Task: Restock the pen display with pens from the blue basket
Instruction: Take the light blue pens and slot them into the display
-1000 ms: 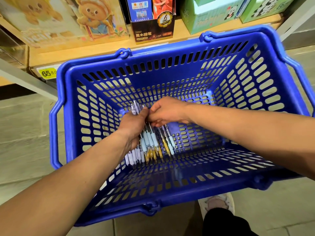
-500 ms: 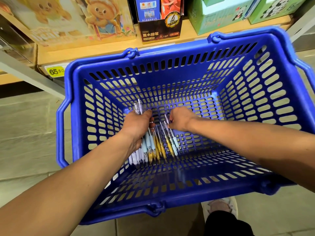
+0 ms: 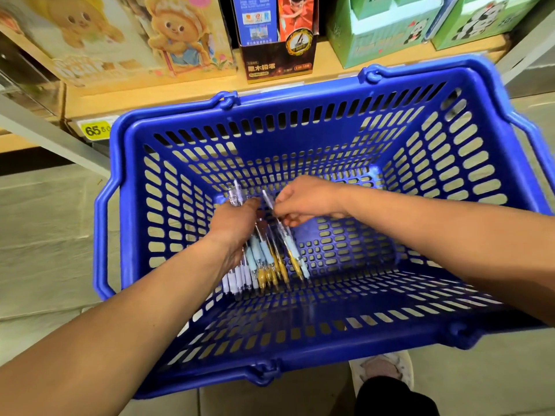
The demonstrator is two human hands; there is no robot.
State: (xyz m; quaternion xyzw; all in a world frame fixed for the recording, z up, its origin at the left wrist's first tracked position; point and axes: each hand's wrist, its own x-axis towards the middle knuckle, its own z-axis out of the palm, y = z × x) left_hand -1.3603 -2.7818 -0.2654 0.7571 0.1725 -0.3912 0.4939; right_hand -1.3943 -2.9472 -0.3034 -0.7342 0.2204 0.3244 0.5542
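Yellow tag (image 3: pixel 95 130) reads 65; L hand (image 3: pixel 237 219) grips pens (image 3: pixel 264 259) in basket (image 3: pixel 300 99).

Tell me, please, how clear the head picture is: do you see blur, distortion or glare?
Head view: the wide lens bows the basket rim and the shelf edge. The pens and the boxes at upper left look soft and smeared. The light is even, with weak shadows, a faint sheen on the basket's near wall and no hard glare.

Pens (image 3: pixel 265 256), bunched, inside blue basket (image 3: pixel 300 100)
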